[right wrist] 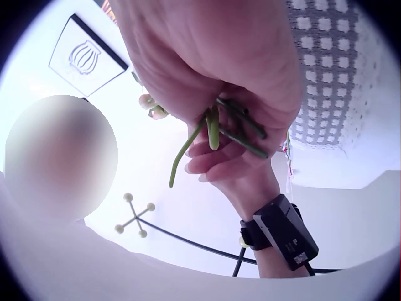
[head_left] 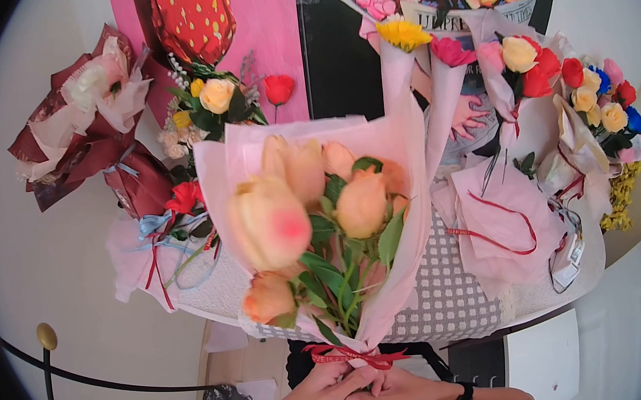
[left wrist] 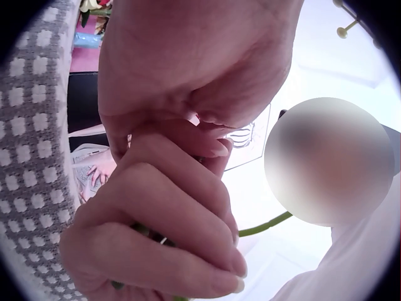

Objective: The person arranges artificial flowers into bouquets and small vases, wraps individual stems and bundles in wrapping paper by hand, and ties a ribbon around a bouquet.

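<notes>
A bouquet of peach tulips and roses (head_left: 364,204) in pale pink paper (head_left: 413,245) stands upright before the head camera, a red ribbon (head_left: 358,356) around its neck. Just below the ribbon, my left hand (head_left: 319,394) and right hand (head_left: 405,389) meet, fingers curled round the gathered stems. The left wrist view shows my left hand (left wrist: 194,56) above the curled fingers of my right hand (left wrist: 156,219). Green stems (right wrist: 241,132) stick out below my right hand (right wrist: 213,63) in the right wrist view.
Behind the bouquet, a table with a checked cloth (head_left: 458,295) bears wrapped bouquets, such as a dark red one (head_left: 136,181), and pink paper (head_left: 500,219) with a loose red ribbon. A black curved rail (head_left: 120,381) stands at the left.
</notes>
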The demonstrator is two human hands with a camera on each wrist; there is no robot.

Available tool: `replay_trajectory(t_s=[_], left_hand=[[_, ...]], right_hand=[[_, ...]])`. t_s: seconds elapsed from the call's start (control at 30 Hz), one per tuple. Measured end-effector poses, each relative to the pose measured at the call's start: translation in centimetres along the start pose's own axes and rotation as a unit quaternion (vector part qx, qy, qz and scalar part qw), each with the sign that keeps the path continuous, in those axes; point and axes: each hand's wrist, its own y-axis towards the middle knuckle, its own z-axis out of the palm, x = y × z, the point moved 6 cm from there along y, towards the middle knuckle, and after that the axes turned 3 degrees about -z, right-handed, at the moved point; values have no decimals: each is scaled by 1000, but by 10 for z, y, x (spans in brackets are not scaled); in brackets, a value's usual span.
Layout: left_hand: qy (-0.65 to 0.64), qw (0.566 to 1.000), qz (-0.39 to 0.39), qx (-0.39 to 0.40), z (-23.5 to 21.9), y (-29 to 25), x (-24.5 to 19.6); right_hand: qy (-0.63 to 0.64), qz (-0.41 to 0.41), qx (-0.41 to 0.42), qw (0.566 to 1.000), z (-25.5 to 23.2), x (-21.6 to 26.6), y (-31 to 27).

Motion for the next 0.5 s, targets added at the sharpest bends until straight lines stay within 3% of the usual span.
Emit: replay_trajectory(t_s=[0.03, 0.07, 0.1, 0.13, 0.2, 0.23, 0.33, 0.4, 0.47, 0.5], left_hand=[[-94, 992, -79, -10, 0, -1, 1], [-90, 993, -72, -11, -2, 1, -6], [-82, 994, -70, -22, -5, 4, -15], [-75, 994, -67, -33, -9, 8, -26], [-7, 999, -29, -37, -19, 23, -54], [-3, 1000, -13, -28, -23, 31, -69], [41, 996, 38, -71, -44, 60, -110], [41, 983, 124, -125, -60, 84, -139], [63, 981, 155, -92, -74, 106, -165], [64, 981, 157, -92, -84, 121, -169]], right_hand=[[-35, -34, -18, 999, -6, 6, 5], [-70, -68, -36, 995, -8, 17, 10], [-137, -56, -108, 983, -17, 10, 11], [-145, -61, -105, 982, -15, 25, 16], [-131, -115, -141, 975, -17, 89, 29], [-141, -117, -111, 977, -20, 111, 31], [-202, -177, -134, 954, -47, 142, 59], [-214, -177, -179, 944, -72, 155, 78], [-196, -172, -216, 941, -96, 168, 100], [-195, -209, -210, 935, -107, 176, 112]])
